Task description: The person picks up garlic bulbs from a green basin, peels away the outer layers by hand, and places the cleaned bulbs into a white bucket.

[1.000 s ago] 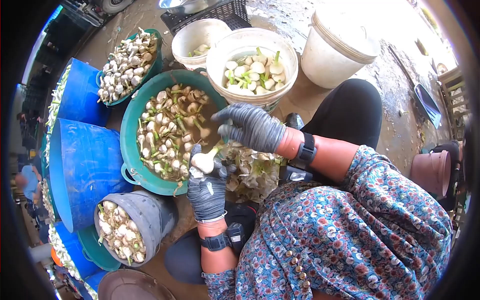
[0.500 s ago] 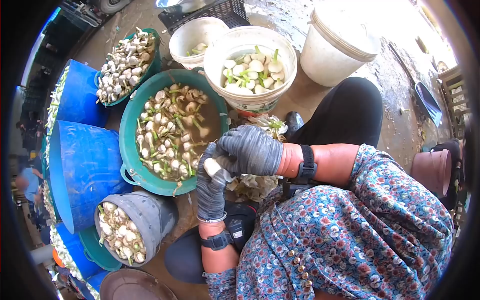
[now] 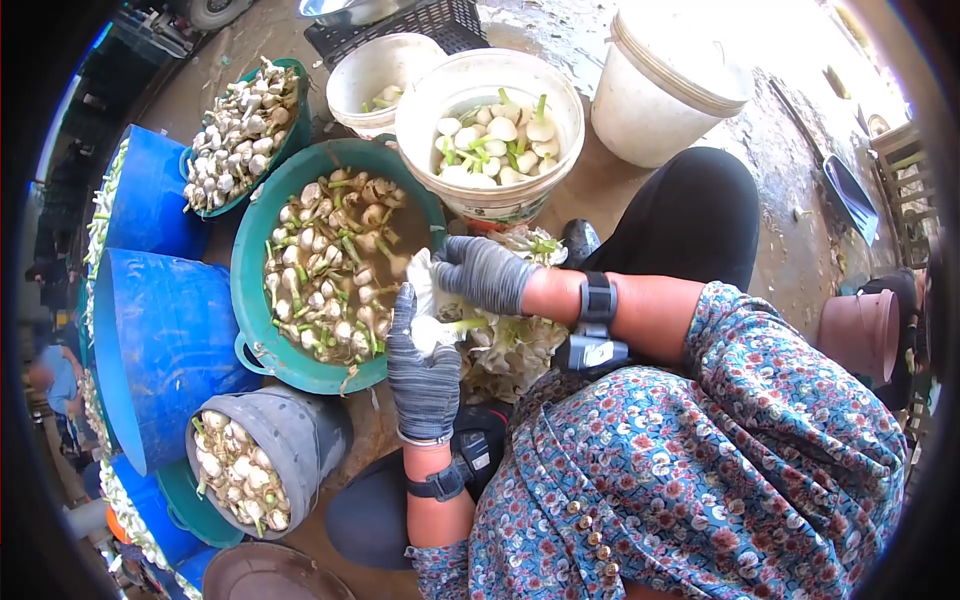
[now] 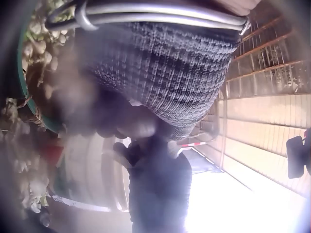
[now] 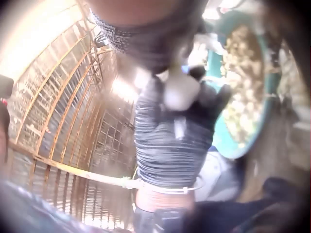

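A white garlic bulb [image 3: 428, 334] with a green stem pointing right lies in the gloved left hand [image 3: 424, 385], whose fingers and thumb curl around it. Just above, the gloved right hand [image 3: 488, 273] pinches a strip of pale skin [image 3: 422, 283] that stretches up from the bulb. The right wrist view shows the bulb [image 5: 181, 92] in the left hand [image 5: 170, 141], blurred. In the left wrist view the left hand's glove [image 4: 165, 68] fills the upper part, and its fingertips are too blurred to tell apart. A heap of peeled skins [image 3: 512, 352] lies beneath the hands.
Left of the hands stands a green tub [image 3: 243, 290] of garlic in brownish water. Behind are a white bucket [image 3: 567, 165] of peeled bulbs and a smaller white bucket [image 3: 345, 90]. A grey bucket [image 3: 318, 440] of garlic and blue tubs [image 3: 165, 350] stand at the left.
The right hand first came down to the bulb, then drew back up and right, with a strip of skin now stretched between the hands. The bulb's green stem shows again.
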`<state>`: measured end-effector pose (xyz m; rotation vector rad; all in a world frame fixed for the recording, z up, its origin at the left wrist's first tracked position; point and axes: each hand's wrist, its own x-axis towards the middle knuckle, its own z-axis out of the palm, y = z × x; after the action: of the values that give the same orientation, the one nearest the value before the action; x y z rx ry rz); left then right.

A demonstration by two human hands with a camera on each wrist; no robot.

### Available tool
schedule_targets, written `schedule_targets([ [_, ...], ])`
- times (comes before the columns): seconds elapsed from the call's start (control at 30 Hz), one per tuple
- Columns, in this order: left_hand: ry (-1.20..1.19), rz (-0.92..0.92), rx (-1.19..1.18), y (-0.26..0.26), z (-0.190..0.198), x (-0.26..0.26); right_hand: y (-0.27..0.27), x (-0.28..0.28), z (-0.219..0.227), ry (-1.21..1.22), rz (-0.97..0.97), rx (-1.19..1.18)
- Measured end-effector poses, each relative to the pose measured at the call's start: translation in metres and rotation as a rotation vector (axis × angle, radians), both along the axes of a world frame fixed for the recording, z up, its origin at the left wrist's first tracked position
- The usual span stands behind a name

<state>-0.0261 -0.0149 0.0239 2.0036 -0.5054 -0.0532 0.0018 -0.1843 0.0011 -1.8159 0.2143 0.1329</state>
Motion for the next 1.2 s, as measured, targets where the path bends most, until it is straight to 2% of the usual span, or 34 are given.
schedule_targets([
  [0.07,0.117,0.015,-0.297,-0.001,-0.006,0.001,-0.011,0.008,-0.011,0.257,0.052,0.103],
  [0.1,0.24,0.043,-0.394,0.003,-0.009,0.003,-0.014,0.004,-0.004,0.268,0.135,0.041],
  [0.13,0.238,0.041,-0.394,0.006,-0.01,0.003,-0.016,-0.001,-0.006,0.266,0.134,0.041],
  [0.2,0.542,0.211,-0.601,0.011,-0.009,0.003,-0.013,-0.011,-0.009,-0.065,0.532,-0.39],
  [0.23,0.484,0.308,-0.653,0.012,-0.021,0.008,-0.011,-0.014,-0.009,0.025,0.631,-0.518],
  [0.27,0.478,0.315,-0.657,0.016,-0.024,0.011,-0.012,-0.014,-0.009,0.02,0.639,-0.521],
  [0.33,0.494,0.438,-0.582,0.023,-0.024,0.017,-0.015,-0.013,-0.005,0.171,0.671,-0.615],
  [0.37,0.436,0.466,-0.465,0.026,-0.032,0.02,-0.019,-0.019,-0.002,0.024,0.572,-0.638],
  [0.4,0.304,0.459,-0.356,0.018,-0.029,0.014,-0.016,-0.017,0.005,0.018,0.583,-0.64],
  [0.47,0.308,0.411,-0.263,0.003,-0.025,0.01,-0.011,-0.014,0.018,-0.027,0.336,-0.066],
  [0.5,0.283,0.357,-0.15,0.0,-0.03,0.009,-0.005,-0.012,0.017,-0.214,0.335,-0.007],
  [0.53,0.411,0.303,-0.368,0.0,-0.04,0.008,-0.002,-0.012,0.018,-0.213,0.342,-0.008],
  [0.6,0.228,0.22,-0.067,-0.003,-0.035,-0.001,0.003,-0.011,0.023,-0.129,0.335,-0.082],
  [0.63,0.23,0.226,-0.07,-0.002,-0.028,-0.002,0.001,-0.009,0.03,-0.216,0.239,-0.066],
  [0.67,0.322,0.248,-0.127,-0.001,-0.021,-0.003,-0.008,-0.001,0.04,-0.241,0.171,-0.168],
  [0.7,0.418,0.271,-0.184,0.002,-0.017,-0.004,-0.016,0.01,0.036,-0.225,-0.004,-0.052],
  [0.73,0.425,0.278,-0.19,0.005,-0.016,-0.004,-0.028,0.02,0.047,-0.206,-0.158,-0.033],
  [0.77,0.444,0.329,-0.251,0.009,-0.017,-0.003,-0.044,0.038,0.042,-0.508,-0.292,-0.243],
  [0.8,0.461,0.379,-0.313,0.011,-0.015,-0.001,-0.057,0.053,0.04,-0.584,-0.368,-0.268],
  [0.83,0.485,0.412,-0.369,0.01,-0.002,0.0,-0.064,0.065,0.041,-0.546,-0.376,-0.344],
  [0.87,0.487,0.416,-0.376,0.013,-0.005,0.002,-0.066,0.074,0.04,-0.508,-0.385,-0.42],
  [0.93,0.455,0.435,-0.321,0.022,-0.011,0.004,-0.038,0.083,0.043,-0.336,-0.224,-0.605],
  [0.97,0.486,0.451,-0.335,0.023,-0.01,0.005,-0.022,0.088,0.027,-0.357,-0.128,-0.385],
  [1.0,0.485,0.456,-0.337,0.024,-0.015,0.006,-0.002,0.095,0.023,-0.265,0.044,-0.547],
  [1.07,0.377,0.385,-0.297,0.03,-0.031,0.007,0.032,0.12,-0.009,-0.067,0.409,-0.691],
  [1.1,0.372,0.378,-0.329,0.03,-0.034,0.007,0.045,0.135,-0.047,-0.011,0.563,-0.761],
  [1.13,0.374,0.372,-0.289,0.031,-0.032,0.008,0.06,0.145,-0.059,0.183,0.669,-0.842],
  [1.17,0.414,0.362,-0.298,0.033,-0.032,0.009,0.066,0.15,-0.111,0.067,0.661,-0.862],
  [1.2,0.456,0.351,-0.305,0.036,-0.033,0.011,0.073,0.152,-0.148,0.056,0.666,-0.857],
])
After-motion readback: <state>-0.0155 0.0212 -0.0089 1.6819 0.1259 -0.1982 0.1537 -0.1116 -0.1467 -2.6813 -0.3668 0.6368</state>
